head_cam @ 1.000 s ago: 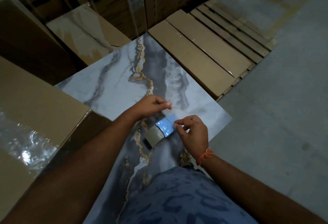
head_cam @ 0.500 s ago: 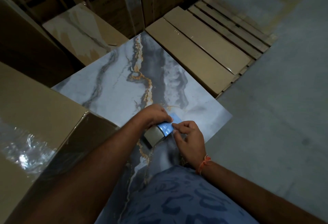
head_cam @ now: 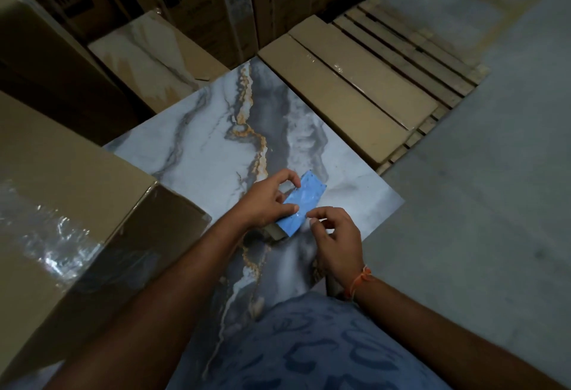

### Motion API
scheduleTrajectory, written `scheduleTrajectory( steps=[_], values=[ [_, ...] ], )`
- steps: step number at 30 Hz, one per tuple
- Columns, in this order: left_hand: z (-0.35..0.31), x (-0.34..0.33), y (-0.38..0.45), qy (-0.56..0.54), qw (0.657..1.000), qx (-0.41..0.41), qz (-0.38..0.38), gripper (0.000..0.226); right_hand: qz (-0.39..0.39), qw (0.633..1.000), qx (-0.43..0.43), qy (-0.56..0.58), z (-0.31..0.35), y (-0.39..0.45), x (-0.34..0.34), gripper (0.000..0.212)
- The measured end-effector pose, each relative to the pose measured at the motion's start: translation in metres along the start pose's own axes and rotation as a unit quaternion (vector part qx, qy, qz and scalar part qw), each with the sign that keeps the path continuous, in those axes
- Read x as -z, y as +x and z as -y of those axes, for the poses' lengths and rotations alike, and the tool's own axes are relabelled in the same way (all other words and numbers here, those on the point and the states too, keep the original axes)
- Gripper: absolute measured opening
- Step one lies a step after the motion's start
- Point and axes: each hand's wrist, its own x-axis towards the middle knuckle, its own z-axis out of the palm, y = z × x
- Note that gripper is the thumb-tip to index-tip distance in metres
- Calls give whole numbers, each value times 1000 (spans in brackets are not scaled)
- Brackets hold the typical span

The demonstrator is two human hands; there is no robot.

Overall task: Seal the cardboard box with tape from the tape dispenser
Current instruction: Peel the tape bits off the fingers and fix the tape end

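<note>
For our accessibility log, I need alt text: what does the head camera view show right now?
A person's left hand holds a blue strip over a tape roll, with the right hand curled beside the strip's near end. They work above a marble-patterned slab; a large cardboard box sits at left.

Left hand (head_cam: 268,201), right hand (head_cam: 337,242) pinch blue tape strip (head_cam: 304,201).
</note>
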Motion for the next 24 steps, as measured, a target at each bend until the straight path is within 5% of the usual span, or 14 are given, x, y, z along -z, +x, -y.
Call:
scheduleTrajectory(
  steps=[11, 24],
  values=[
    [-24, -49, -16, 89, 988, -15, -126, 27, 37, 993, -57, 99, -20, 31, 25, 15],
    [-42, -113, -18, 271, 958, 35, -87, 35, 80, 980, -116, 138, -66, 34, 83, 21]
  ],
)
